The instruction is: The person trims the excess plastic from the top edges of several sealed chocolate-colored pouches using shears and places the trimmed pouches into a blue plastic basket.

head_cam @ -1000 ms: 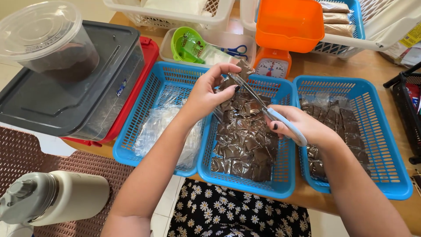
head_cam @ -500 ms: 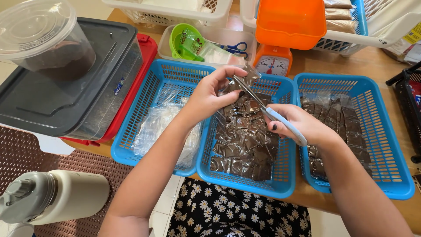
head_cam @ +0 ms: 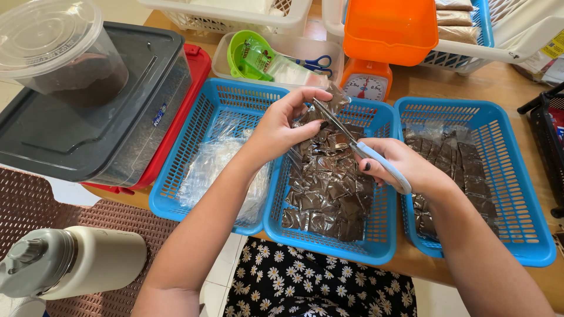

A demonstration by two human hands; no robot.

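My left hand (head_cam: 281,124) pinches a small clear packet (head_cam: 335,101) of dark brown stuff over the middle blue basket (head_cam: 329,242). My right hand (head_cam: 405,166) holds light-blue-handled scissors (head_cam: 358,145), their blades reaching up to the packet's edge. The middle basket holds several sealed dark packets (head_cam: 329,194). The left blue basket (head_cam: 194,117) holds empty clear bags (head_cam: 214,170). The right blue basket (head_cam: 517,194) also holds several dark packets (head_cam: 470,170).
A grey-lidded clear box (head_cam: 88,129) sits on a red bin at left, with a round clear tub (head_cam: 59,53) on top. An orange scale (head_cam: 390,35), a green cup (head_cam: 247,53), blue scissors (head_cam: 314,61) and white baskets stand behind. A cream flask (head_cam: 70,267) lies bottom left.
Both hands have stayed over the middle basket with the packet and scissors; the view has only shifted slightly.
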